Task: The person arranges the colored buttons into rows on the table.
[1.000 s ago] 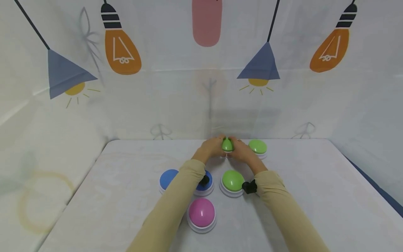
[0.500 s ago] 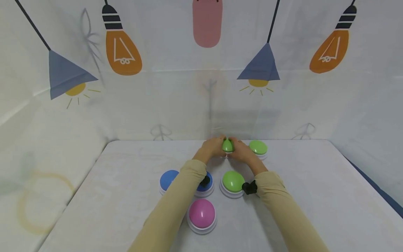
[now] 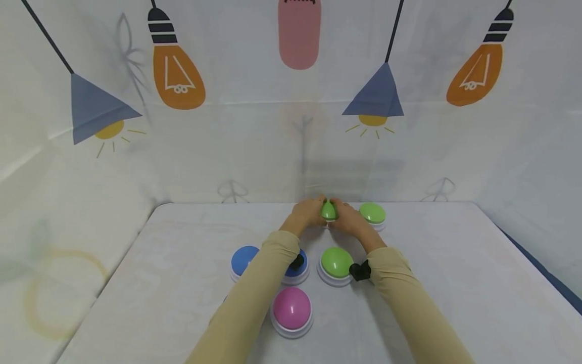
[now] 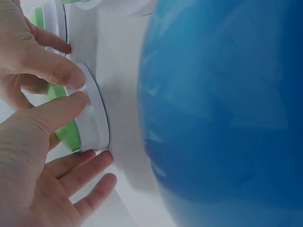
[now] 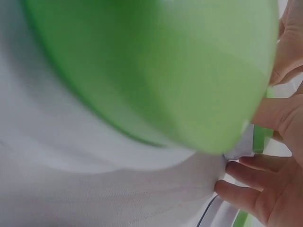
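Observation:
A green dome push button with a white base [image 4: 93, 120] sits near the table's far edge, between both hands. My left hand [image 3: 308, 212] holds its left side, thumb pressed on the white rim. On the opposite side my right hand [image 3: 349, 218] grips it, its thumb [image 4: 66, 75] close to the left thumb in the left wrist view. In the head view only the green top [image 3: 329, 211] shows between the hands. The right wrist view has a nearer green button [image 5: 165, 61] covering much of this work, with the right fingers [image 5: 248, 177] visible beyond it.
Another green button [image 3: 373, 213] stands just right of the right hand. Nearer are a blue button [image 3: 243, 259], a second blue one [image 3: 297, 273] partly behind the left wrist, a green one [image 3: 336, 262] and a pink one [image 3: 292, 308]. A printed sheet [image 3: 254, 141] hangs behind the table.
Both hands stay in place around the green button. The head view has shifted very slightly; a sliver of blue now shows beside the left sleeve.

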{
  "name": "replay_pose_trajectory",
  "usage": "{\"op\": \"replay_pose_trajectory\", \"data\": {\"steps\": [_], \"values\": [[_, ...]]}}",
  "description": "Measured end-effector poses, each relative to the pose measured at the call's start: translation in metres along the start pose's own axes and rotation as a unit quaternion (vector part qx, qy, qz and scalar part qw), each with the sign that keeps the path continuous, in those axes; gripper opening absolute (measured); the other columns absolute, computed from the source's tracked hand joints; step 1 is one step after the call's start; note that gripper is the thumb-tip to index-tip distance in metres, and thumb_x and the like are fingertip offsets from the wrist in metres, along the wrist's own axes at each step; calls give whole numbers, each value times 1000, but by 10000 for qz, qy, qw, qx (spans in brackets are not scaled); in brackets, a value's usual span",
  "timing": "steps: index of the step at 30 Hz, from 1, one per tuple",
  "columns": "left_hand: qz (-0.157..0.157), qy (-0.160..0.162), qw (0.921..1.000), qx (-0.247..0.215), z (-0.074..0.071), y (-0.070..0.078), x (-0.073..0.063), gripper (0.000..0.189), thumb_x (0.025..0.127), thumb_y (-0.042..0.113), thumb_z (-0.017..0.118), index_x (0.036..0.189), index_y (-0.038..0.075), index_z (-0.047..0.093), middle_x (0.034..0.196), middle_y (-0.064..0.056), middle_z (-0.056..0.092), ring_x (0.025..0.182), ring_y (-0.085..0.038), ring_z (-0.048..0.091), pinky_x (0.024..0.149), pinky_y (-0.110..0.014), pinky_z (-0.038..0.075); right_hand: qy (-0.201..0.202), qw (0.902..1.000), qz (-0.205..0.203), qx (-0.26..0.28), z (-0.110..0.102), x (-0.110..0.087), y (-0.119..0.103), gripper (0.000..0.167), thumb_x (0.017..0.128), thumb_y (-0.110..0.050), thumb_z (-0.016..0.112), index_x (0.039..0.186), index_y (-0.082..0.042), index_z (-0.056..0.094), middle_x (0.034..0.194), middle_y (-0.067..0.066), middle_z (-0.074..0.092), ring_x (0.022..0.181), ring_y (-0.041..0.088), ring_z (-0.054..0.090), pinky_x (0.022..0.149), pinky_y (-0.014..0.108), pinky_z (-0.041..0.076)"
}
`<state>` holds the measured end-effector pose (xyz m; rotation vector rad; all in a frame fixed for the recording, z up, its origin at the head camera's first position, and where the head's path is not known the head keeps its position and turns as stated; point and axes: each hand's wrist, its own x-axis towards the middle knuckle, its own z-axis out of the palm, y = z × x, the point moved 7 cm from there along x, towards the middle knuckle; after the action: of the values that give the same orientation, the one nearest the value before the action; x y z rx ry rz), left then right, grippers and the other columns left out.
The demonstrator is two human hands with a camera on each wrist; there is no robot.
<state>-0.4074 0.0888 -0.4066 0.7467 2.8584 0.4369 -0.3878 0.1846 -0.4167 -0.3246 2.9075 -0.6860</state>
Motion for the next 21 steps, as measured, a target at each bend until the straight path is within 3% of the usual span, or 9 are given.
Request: {"op": "replay_pose_trajectory", "data": {"steps": [7, 15, 21], "values": [[28, 36, 10000, 70, 0, -3, 0, 68, 85, 27, 78, 142, 7, 46, 133, -10, 61, 120, -25, 59, 101, -36, 48, -80, 9999, 72, 12, 3, 1, -1, 76, 91, -16, 68, 151, 4, 25, 140, 37, 45, 128, 50, 46, 108, 58, 37], [1, 77, 9998, 174, -4, -4, -4, 63, 87, 27, 75, 141, 8, 48, 130, -11, 62, 118, -25, 61, 100, -36, 49, 36, 9998, -182, 76, 0, 2, -9, 74, 90, -11, 67, 149, 9, 27, 139, 38, 44, 128, 50, 46, 108, 57, 37], [63, 179, 9998, 83, -7, -4, -10, 64, 84, 28, 79, 138, 8, 51, 124, -10, 65, 111, -25, 63, 94, -35, 51, -72, 9997, -160, 181, 3, -1, -8, 75, 91, -12, 67, 150, 8, 26, 142, 36, 43, 129, 49, 45, 108, 57, 38]]}}
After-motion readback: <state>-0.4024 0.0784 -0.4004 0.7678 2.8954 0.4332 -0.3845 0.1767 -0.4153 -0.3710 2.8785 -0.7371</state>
